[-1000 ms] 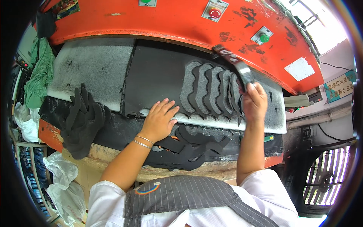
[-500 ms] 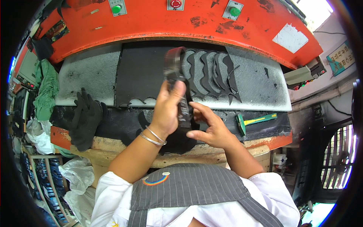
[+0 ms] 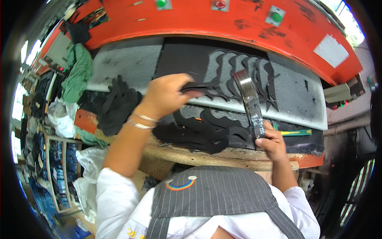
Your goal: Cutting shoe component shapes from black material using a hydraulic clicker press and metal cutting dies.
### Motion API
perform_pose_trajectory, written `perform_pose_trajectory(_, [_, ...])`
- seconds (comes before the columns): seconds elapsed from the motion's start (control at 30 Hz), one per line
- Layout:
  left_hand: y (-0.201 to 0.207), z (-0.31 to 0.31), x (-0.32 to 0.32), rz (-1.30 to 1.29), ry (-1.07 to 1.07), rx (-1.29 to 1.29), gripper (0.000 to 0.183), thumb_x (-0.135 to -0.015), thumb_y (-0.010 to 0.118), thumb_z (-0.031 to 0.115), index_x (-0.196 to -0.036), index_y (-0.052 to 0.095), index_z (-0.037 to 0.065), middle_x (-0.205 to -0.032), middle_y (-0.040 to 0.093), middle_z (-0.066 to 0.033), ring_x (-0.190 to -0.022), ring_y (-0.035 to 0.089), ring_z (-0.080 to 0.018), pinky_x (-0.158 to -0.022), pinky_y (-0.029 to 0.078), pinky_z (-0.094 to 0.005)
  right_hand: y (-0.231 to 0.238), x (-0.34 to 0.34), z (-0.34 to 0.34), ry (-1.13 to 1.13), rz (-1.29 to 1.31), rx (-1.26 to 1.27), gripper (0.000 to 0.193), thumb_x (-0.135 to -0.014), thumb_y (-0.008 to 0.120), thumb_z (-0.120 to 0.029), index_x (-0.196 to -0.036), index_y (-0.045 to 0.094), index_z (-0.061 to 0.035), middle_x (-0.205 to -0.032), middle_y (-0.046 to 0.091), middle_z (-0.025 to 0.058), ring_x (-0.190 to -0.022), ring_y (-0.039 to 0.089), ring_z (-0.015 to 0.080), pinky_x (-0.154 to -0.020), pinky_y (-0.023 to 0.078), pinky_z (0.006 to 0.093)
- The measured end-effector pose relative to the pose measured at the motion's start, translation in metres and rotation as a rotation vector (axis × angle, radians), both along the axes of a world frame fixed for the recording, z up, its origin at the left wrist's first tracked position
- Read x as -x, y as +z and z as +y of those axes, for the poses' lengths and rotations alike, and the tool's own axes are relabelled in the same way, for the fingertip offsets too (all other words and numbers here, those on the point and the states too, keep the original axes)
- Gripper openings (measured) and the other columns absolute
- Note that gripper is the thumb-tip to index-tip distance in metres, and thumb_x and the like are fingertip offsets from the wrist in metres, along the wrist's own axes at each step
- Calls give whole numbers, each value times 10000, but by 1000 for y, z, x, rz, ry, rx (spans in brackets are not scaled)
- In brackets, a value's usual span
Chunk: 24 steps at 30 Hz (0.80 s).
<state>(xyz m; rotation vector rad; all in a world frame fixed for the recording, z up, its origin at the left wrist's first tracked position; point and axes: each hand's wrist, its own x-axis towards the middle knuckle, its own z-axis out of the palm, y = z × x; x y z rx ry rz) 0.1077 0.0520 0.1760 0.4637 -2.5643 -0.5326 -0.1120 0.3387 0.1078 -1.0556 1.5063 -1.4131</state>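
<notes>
My left hand [image 3: 165, 95], slightly blurred, is closed on thin black cut pieces [image 3: 201, 86] and holds them over the cutting board's front part. My right hand [image 3: 273, 142] grips the lower end of a dark steel cutting die [image 3: 250, 97], a tall metal band seen edge-on with pale marks on its side. The die's far end leans over a black sheet [image 3: 181, 59] on the grey board [image 3: 123, 59]. Wavy strips and curved gaps fill the sheet's right part. Below the hands, a loose heap of black curved pieces [image 3: 195, 133] lies on the front ledge.
A hammer with a green and yellow handle [image 3: 296, 132] lies right of my right hand. Black gloves [image 3: 117, 105] rest at the left. An orange machine beam [image 3: 191, 22] with green and red buttons spans the back. Green cloth [image 3: 75, 71] hangs at far left.
My hands have parted. The die has gone to the right in my right hand, while my left hand has come off it and now holds black pieces. The whole view has shifted.
</notes>
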Motion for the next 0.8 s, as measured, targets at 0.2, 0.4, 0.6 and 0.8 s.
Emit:
perform_pose_trajectory(0.2, [-72, 19, -31, -400, -258, -22, 846, -568, 847, 531, -1189, 576, 25, -1232, 578, -192, -1152, 544, -356, -935, 454, -421, -3, 56, 52, 15, 910, -342, 219, -699, 774, -149, -876, 732, -28, -898, 489, 112, -899, 494, 278, -772, 419, 384])
perform_pose_trajectory(0.4, [-114, 29, -17, -625, -331, 86, 1194, -489, 878, 548, -1418, 383, -17, -1400, 423, -248, -1313, 405, -395, -1087, 354, -443, -9, 57, 38, 26, 1275, -409, 333, -724, 779, -195, -1032, 709, -87, -1160, 570, 154, -1126, 516, 333, -956, 428, 424])
perform_pose_trajectory(0.6, [-97, 51, 6, -704, -271, -60, 984, -541, 907, 367, -1330, 463, -19, -1325, 468, -209, -1256, 450, -384, -1034, 416, -422, -27, 20, -72, 349, 1161, -148, 720, -714, 814, -236, -1329, 501, -31, -1315, 537, 168, -1241, 488, 355, -1057, 384, 433])
perform_pose_trajectory(0.8, [-106, 70, -23, -496, -235, -37, 701, -584, 871, 171, -1169, 535, -20, -1227, 534, -187, -1231, 472, -389, -1042, 410, -441, -55, 10, -116, 678, 1172, -401, 826, -647, 854, -248, -1341, 473, -10, -1289, 541, 205, -1233, 489, 350, -1022, 416, 420])
